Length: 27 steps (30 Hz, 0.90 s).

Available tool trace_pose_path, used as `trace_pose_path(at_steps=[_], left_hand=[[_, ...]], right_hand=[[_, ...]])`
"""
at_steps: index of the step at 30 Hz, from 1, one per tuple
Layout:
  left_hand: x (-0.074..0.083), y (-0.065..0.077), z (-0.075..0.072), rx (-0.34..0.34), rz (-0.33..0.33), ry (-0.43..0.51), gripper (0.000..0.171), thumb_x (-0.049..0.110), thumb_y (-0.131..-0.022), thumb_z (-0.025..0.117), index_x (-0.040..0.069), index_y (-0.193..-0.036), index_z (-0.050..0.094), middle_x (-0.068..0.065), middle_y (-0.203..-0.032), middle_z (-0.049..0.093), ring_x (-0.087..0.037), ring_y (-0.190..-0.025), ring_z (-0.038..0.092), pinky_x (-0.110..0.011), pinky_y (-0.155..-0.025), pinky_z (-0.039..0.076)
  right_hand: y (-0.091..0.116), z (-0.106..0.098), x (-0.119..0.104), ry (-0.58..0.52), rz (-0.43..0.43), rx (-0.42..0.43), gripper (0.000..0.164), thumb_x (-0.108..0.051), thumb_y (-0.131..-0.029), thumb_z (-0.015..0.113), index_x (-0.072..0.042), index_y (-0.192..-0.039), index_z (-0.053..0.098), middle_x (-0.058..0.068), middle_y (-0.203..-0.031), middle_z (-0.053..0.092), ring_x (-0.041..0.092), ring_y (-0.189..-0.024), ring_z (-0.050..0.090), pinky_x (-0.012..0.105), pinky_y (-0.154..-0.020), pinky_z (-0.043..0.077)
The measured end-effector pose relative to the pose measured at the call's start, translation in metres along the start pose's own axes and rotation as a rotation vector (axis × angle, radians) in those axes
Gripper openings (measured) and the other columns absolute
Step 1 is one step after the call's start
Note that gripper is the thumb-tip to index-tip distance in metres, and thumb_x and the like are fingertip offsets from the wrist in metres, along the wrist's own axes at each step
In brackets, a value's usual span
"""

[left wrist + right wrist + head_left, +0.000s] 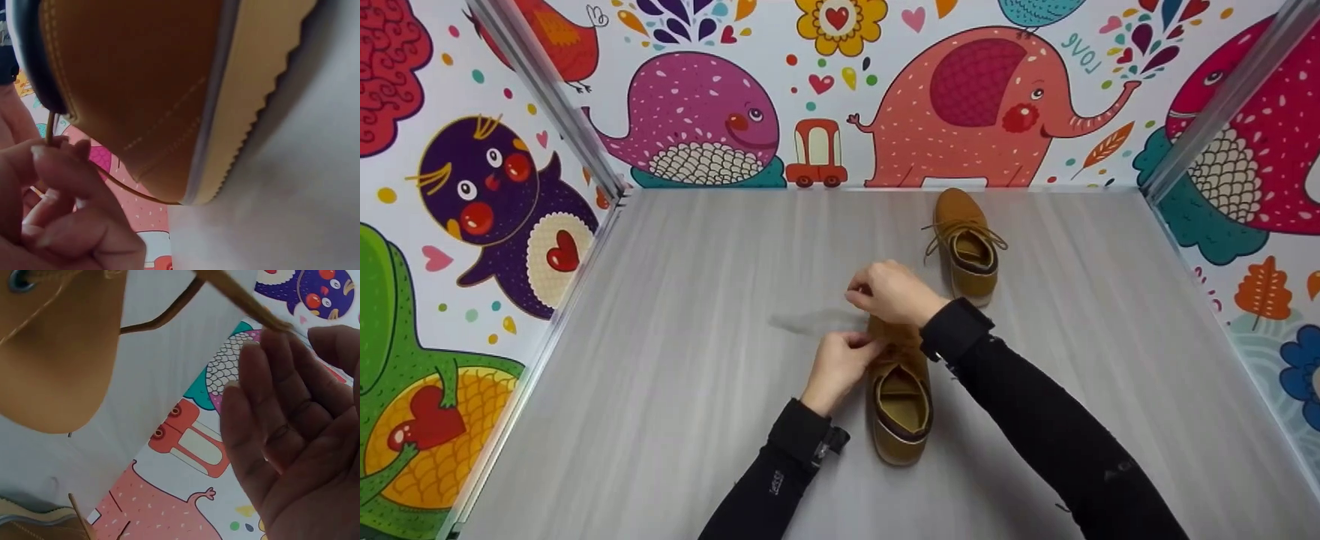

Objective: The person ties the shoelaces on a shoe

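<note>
A tan lace-up shoe [898, 450] stands on the grey floor, its toe pointing away from me. My left hand [840, 366] is at the shoe's left side by the lacing. In the left wrist view, its thumb and finger pinch a brown shoelace [135, 194] beside the dark collar. Above the toe is my right hand [896, 291], covering part of the shoe's front. A stretch of shoelace [242, 295] runs up to its fingertips in the right wrist view, where the fingers are bent around the lace's end. The exact grip there is partly hidden.
A matching shoe [956, 206] with tied laces stands farther back to the right, near the back wall. Panels printed with cartoon animals, such as a whale [697, 105], enclose the grey floor [697, 285] at the back and sides. Metal strips [559, 97] mark the corners.
</note>
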State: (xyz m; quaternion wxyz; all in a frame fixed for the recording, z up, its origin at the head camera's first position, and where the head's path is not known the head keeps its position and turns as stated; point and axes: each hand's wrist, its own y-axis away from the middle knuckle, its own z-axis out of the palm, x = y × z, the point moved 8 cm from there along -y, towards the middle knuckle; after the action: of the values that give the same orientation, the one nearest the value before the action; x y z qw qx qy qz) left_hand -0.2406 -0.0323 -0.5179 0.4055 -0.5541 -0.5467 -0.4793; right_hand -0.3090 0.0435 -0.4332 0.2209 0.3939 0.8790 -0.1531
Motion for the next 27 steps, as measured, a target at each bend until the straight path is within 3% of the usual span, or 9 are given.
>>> trace_pose_path(at_steps=[5,9,15,19,23,27], left_hand=[[-0.005,-0.003,-0.002,0.015,-0.012,-0.02,0.019,0.021,-0.089,0.074,0.003,-0.087,0.078,-0.002,-0.077,0.07,-0.01,-0.064,0.055,-0.024,-0.058,0.043],[-0.007,-0.005,-0.003,0.016,-0.041,-0.001,0.019,0.02,-0.089,0.075,0.002,-0.089,0.078,-0.004,-0.08,0.071,-0.011,-0.066,0.057,-0.024,-0.058,0.045],[-0.008,-0.009,-0.003,0.004,-0.05,0.037,0.017,0.017,-0.09,0.074,0.0,-0.091,0.078,-0.005,-0.081,0.073,-0.012,-0.068,0.06,-0.022,-0.059,0.046],[-0.009,-0.011,-0.006,0.006,-0.067,0.06,0.019,0.02,-0.091,0.074,0.002,-0.09,0.079,-0.003,-0.078,0.072,-0.01,-0.065,0.058,-0.022,-0.057,0.044],[-0.009,-0.013,-0.01,0.013,-0.063,0.06,0.022,0.022,-0.093,0.072,0.001,-0.088,0.078,-0.007,-0.073,0.07,-0.011,-0.058,0.053,-0.022,-0.052,0.04],[-0.008,-0.017,-0.017,0.019,-0.041,-0.042,0.021,0.019,-0.094,0.07,0.0,-0.101,0.074,-0.013,-0.078,0.07,-0.013,-0.059,0.055,-0.023,-0.052,0.04]], right_hand=[[0.018,-0.007,0.012,0.055,0.03,0.07,0.018,-0.016,-0.097,0.063,-0.005,-0.098,0.077,0.008,-0.089,0.073,0.02,-0.076,0.067,0.036,-0.07,0.054],[0.044,-0.014,0.015,0.082,0.038,0.148,0.013,-0.017,-0.093,0.07,-0.009,-0.088,0.078,0.002,-0.078,0.071,0.014,-0.063,0.062,0.032,-0.06,0.05],[0.076,0.001,0.004,-0.015,0.02,0.128,0.014,-0.025,-0.086,0.08,-0.013,-0.082,0.076,-0.006,-0.072,0.068,0.003,-0.057,0.054,0.023,-0.052,0.045],[0.083,0.014,-0.003,0.012,0.049,0.122,0.017,-0.031,-0.081,0.083,-0.018,-0.077,0.073,-0.01,-0.07,0.066,0.002,-0.056,0.053,0.024,-0.051,0.044],[0.085,0.019,-0.003,0.086,0.098,0.158,0.017,-0.025,-0.082,0.081,-0.02,-0.071,0.07,-0.012,-0.064,0.061,0.004,-0.054,0.05,0.027,-0.049,0.042],[0.087,0.018,0.002,0.078,0.137,0.186,0.016,-0.019,-0.083,0.078,-0.018,-0.071,0.068,-0.011,-0.062,0.058,0.007,-0.053,0.049,0.028,-0.048,0.041]])
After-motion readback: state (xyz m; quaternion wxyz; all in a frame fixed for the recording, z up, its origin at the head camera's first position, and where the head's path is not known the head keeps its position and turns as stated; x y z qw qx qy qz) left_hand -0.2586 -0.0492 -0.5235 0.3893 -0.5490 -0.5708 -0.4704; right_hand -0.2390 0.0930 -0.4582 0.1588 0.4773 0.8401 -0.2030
